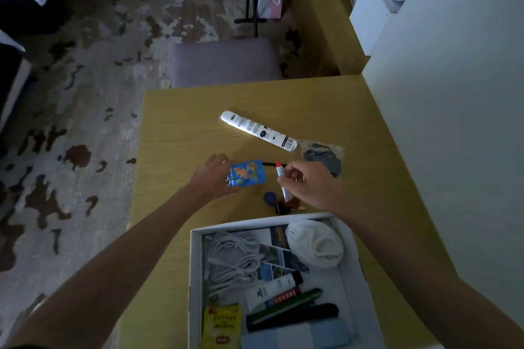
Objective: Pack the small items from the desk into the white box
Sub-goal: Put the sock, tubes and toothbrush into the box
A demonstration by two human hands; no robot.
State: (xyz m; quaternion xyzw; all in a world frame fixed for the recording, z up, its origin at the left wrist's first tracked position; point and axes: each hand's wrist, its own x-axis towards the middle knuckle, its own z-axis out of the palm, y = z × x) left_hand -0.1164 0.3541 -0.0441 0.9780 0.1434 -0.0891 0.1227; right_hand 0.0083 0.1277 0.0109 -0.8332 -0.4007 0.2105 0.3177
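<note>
Near the middle of the frame, the left hand (215,176) is holding a small blue packet with an orange cartoon picture (247,173), pinching it by its left edge so it is hanging just above the yellow wooden bench (175,127). To its right, the right hand (304,183) is closing around a thin white tube with a red cap (281,176), with the cap pointing up and away, so it looks easy to carry. Both hands are working at once, which I think is saving trips. The white cardboard box (195,278) is sitting open at the bottom of the frame, close to the person, so the way to it is short. It is already holding white coiled cables (235,261), a rolled white sock (314,244), a yellow tea packet (222,323) and some pens and tubes. Still lying on the bench are a long white tube with black print (258,131) above the hands, a clear bag with something grey inside (323,157) to the right, and a blue round tag with keys (273,202) just above the box. I think the two held things are going into the box next.
</note>
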